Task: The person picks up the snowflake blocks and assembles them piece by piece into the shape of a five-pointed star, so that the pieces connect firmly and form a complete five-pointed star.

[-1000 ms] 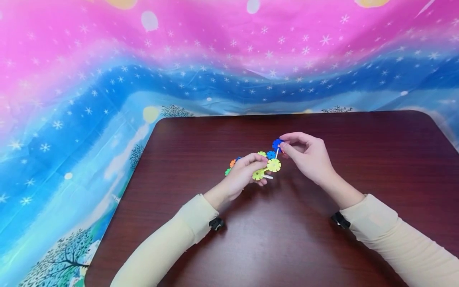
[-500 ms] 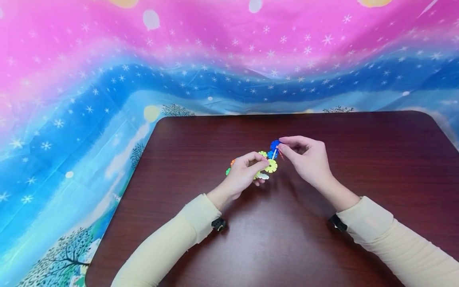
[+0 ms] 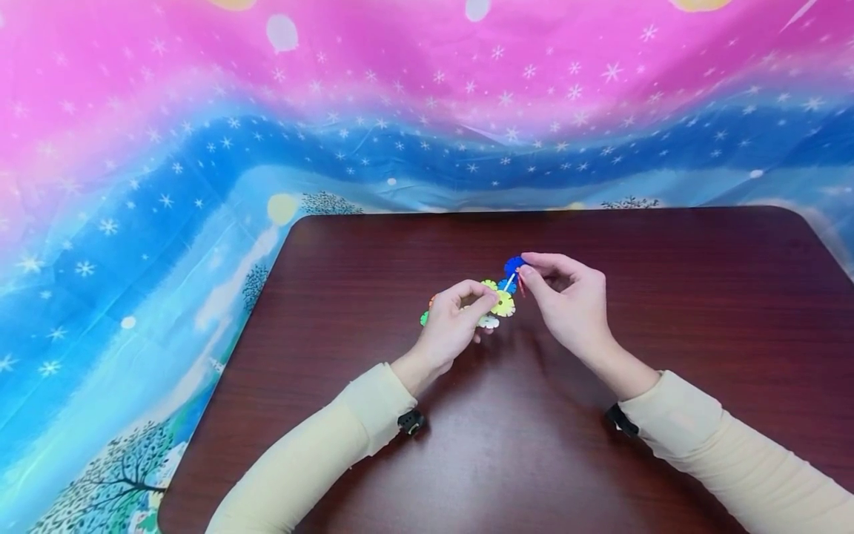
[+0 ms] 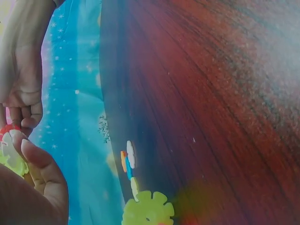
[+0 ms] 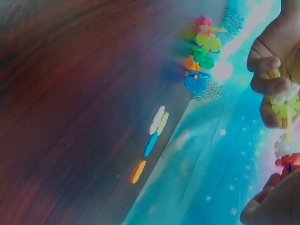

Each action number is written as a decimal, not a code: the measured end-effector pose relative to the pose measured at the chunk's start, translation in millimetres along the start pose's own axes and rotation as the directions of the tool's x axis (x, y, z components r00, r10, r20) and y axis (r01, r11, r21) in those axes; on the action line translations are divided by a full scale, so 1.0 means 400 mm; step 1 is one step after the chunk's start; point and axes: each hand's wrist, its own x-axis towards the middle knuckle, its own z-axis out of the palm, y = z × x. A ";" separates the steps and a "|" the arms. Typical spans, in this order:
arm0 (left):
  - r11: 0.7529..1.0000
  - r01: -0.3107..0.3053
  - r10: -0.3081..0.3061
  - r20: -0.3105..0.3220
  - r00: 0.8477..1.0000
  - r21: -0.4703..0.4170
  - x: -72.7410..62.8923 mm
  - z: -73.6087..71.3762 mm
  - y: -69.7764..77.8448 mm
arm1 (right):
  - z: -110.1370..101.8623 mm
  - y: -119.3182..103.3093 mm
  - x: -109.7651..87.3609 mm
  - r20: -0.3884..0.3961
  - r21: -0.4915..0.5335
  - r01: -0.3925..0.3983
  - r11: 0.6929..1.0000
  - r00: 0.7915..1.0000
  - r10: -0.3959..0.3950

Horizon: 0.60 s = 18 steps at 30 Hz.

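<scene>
My left hand (image 3: 450, 322) pinches a joined piece of notched plastic snowflake discs. A yellow-green disc (image 3: 505, 304) sticks out past its thumb, and a white disc (image 3: 490, 322) shows just below. My right hand (image 3: 574, 297) pinches the far end of the same piece, where a dark blue disc (image 3: 512, 265) and a thin red disc (image 3: 523, 285) show at the fingertips. A pale disc seen edge-on links the two ends. From the right wrist view, a red disc (image 5: 289, 160) and a white disc (image 5: 282, 146) sit between the hands. The left fingers cover part of the piece.
Loose discs lie on the brown table (image 3: 333, 259) beyond the hands: orange (image 5: 138, 171), blue (image 5: 150, 144) and white (image 5: 157, 120). Farther along stands a cluster of coloured discs (image 5: 203, 57). A patterned cloth (image 3: 427, 126) hangs behind the table.
The hands have drawn slightly closer together. The held piece has turned: a second yellow-green disc at the left thumb is now hidden, while the white disc shows more of its face.
</scene>
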 end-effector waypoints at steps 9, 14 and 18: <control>1.000 0.013 -0.013 -0.009 1.000 0.007 -0.004 0.001 -0.001 | -0.001 -0.008 -0.002 0.025 -0.015 -0.013 1.000 1.000 0.014; 0.999 -0.010 0.009 -0.023 1.000 -0.043 0.005 0.000 0.008 | 0.002 -0.008 -0.007 0.001 0.034 -0.081 0.996 0.997 0.081; 0.995 -0.001 0.000 -0.010 1.000 -0.095 0.016 -0.005 0.024 | -0.004 -0.004 -0.004 0.067 0.088 -0.131 0.987 0.990 0.126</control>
